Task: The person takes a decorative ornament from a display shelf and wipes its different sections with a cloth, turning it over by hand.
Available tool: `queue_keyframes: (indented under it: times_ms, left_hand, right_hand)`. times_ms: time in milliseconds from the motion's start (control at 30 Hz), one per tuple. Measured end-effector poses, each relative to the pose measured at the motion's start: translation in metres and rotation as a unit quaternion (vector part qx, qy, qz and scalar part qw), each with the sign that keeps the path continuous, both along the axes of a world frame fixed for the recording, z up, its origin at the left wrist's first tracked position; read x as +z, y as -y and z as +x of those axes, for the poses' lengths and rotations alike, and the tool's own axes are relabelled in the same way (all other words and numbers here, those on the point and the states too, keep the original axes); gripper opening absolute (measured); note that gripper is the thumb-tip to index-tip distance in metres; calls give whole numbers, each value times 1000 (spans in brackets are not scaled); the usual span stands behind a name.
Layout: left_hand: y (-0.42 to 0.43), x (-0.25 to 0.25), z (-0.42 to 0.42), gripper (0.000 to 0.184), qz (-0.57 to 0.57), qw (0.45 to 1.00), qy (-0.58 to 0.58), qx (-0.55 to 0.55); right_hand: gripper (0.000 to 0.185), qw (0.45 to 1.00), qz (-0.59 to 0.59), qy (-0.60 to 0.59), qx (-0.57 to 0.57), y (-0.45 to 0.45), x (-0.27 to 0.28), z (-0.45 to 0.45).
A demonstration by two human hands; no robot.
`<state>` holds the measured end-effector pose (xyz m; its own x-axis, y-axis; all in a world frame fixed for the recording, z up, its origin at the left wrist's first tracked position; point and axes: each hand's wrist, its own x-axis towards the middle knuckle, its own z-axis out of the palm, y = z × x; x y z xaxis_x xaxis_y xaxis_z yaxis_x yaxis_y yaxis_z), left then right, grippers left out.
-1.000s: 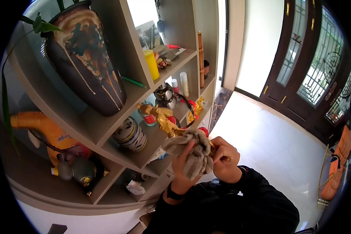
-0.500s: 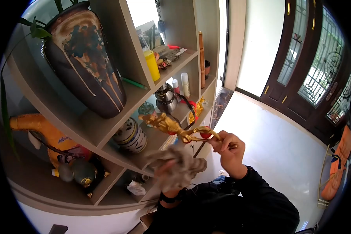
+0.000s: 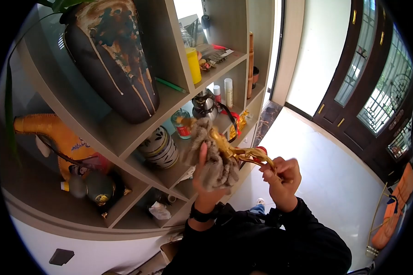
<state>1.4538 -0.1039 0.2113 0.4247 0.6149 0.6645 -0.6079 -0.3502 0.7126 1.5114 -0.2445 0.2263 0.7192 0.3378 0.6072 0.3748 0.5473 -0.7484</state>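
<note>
My right hand (image 3: pixel 283 182) pinches one end of a golden figurine (image 3: pixel 248 154) with a red ball-like part near the fingers. The figurine slants up and left in front of the shelves. A fluffy grey-brown cloth (image 3: pixel 213 172) is held in my left hand (image 3: pixel 205 191) and lies against the figurine's left half, hiding part of it. The cloth is partly blurred. Just behind the figurine's far end stands a clear bottle with a red label (image 3: pixel 182 124).
A shelf unit (image 3: pixel 137 145) spans the left. It holds a tall dark vase (image 3: pixel 112 64), a patterned ceramic jar (image 3: pixel 158 147), a yellow cylinder (image 3: pixel 193 65), a thermos (image 3: pixel 204 106) and an orange animal-shaped leather piece (image 3: pixel 55 133). Dark doors (image 3: pixel 348 98) stand beyond the pale floor (image 3: pixel 326 183).
My left hand has brought the cloth up onto the golden figurine, covering part of it. My right hand has shifted slightly right and down with the figurine. The view has shifted too.
</note>
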Motion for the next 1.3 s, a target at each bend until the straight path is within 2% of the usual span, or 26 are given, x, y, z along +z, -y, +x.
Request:
queue_keyframes:
  times_ms: [33, 100, 167, 200, 267, 333, 367, 433, 467, 500, 533, 567, 600, 667, 733, 800, 967, 1033, 1100, 1167, 1233, 1267, 1300]
  left_hand:
    - [2, -1, 1, 63, 1, 1000, 1, 0]
    - [5, -1, 0, 65, -61, 993, 19, -97]
    - [-6, -40, 12, 69, -161, 973, -104, -129]
    - [-3, -45, 14, 70, -269, 941, -86, -187]
    - [1, -58, 10, 70, -171, 963, -134, -157]
    - [7, -59, 4, 64, -74, 973, -159, -148]
    - [4, -69, 2, 61, -77, 970, -143, -180]
    - [-1, -91, -2, 55, -84, 960, -112, -244]
    - [-4, -80, -7, 46, -220, 871, 7, -440]
    - [-4, -71, -10, 44, -273, 865, 33, -420]
    - [-5, -62, -13, 41, -323, 857, 61, -397]
    - [-3, -56, -18, 43, -302, 941, -2, -155]
    - [-5, -42, -17, 43, -293, 943, 13, -155]
    - [-7, -22, -17, 48, -231, 970, -11, 73]
    - [-16, -8, -13, 47, -253, 966, -18, 42]
    - [-16, 14, -7, 45, -275, 961, -20, -19]
    - [-26, 21, -4, 44, -351, 932, -19, -92]
    - [-24, 25, -5, 44, -379, 916, -27, -127]
    - [-16, 31, -6, 43, -311, 925, -99, -196]
    - [-12, 29, -6, 42, -280, 931, -121, -201]
    - [-4, 39, -7, 40, -262, 937, -187, -138]
    - [-3, 28, -2, 36, -179, 975, -96, -96]
    - [-5, 20, -3, 36, -175, 974, -103, -100]
  right_hand:
    - [20, 999, -23, 29, -28, 3, 0, -5]
    - [18, 992, -48, 95, -73, 5, -1, -9]
    - [17, 992, -39, 81, -87, 7, -3, -8]
    - [18, 988, -38, 107, -107, 8, -3, -7]
    - [18, 982, -36, 132, -128, 10, -4, -4]
    - [18, 947, -42, 262, -182, 12, -4, 3]
    - [18, 947, -42, 261, -182, 13, -6, 5]
    - [20, 969, -18, 168, -182, 15, -7, 6]
    - [19, 981, -22, 121, -149, 18, 0, 7]
    - [20, 987, 8, 34, -157, 17, 6, 6]
    - [20, 989, 31, -4, -143, 19, 6, 13]
    - [20, 990, 53, -43, -124, 22, 5, 23]
    - [19, 989, 65, -64, -116, 22, 4, 32]
    - [17, 990, 78, -102, -65, 24, 8, 43]
    - [15, 990, 80, -112, -34, 26, 6, 52]
    - [11, 978, 91, -181, 45, 28, 3, 58]
    - [10, 964, 76, -224, 120, 34, 3, 71]
    - [10, 947, 82, -275, 147, 35, 3, 74]
    - [11, 941, 75, -303, 134, 34, 5, 74]
    - [14, 941, 69, -303, 134, 36, 4, 77]
    - [15, 939, 65, -309, 137, 37, 3, 77]
    - [16, 938, 54, -311, 145, 36, 2, 76]
    - [16, 937, 60, -316, 140, 35, 1, 74]
